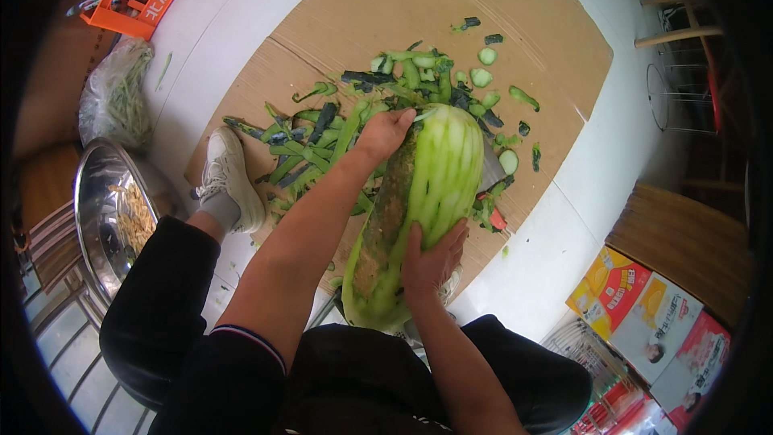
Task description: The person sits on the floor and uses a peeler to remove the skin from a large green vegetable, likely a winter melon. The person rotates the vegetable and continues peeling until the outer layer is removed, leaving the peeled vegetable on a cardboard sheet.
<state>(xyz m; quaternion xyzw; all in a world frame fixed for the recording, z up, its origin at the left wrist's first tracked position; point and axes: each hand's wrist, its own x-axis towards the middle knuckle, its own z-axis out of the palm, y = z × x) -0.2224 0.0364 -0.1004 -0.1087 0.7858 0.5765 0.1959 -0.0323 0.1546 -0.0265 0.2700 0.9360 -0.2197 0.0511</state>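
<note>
A large winter melon lies lengthwise before me, its near end close to my lap. Much of its skin is off, showing pale green flesh with darker stripes; a dark, brownish band of rind remains along its left side. My left hand is at the far upper left of the melon, fingers closed on a small pale green tool, mostly hidden, perhaps a peeler. With fingers spread, my right hand grips the melon's lower right side. A knife blade shows partly beneath the melon, near a red handle.
Green peelings and round slices lie on a cardboard sheet over floor tiles. At left are a steel bowl, a plastic bag of greens and an orange crate. Printed cartons and wooden stools stand at right.
</note>
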